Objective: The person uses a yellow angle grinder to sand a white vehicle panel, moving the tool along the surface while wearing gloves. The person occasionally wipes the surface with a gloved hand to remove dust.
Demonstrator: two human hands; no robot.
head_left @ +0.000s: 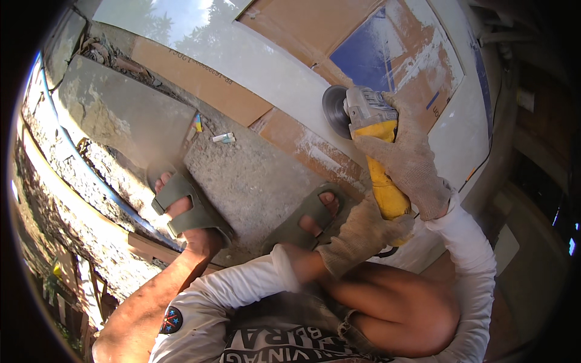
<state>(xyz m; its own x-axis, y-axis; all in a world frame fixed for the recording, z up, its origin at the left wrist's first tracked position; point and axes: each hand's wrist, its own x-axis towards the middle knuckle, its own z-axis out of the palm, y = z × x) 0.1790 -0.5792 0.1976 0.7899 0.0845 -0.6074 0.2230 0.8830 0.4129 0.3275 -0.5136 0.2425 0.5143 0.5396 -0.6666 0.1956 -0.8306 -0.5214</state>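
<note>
A yellow angle grinder with a grey metal head is gripped in both my gloved hands. My left hand is closed round its rear end. Farther forward, my right hand wraps the body just behind the head. The dark round disc points left, over a glossy pale panel; whether it touches the surface I cannot tell. Beyond the disc lies a brown cardboard piece with a blue patch, both smeared with white dust. My fingertips under the tool are partly hidden.
Dusty cardboard strips border the panel on the near side. My sandalled feet rest on rough concrete beside a flat grey slab. A small white tube-like item lies on the concrete. A thin cord runs along the right.
</note>
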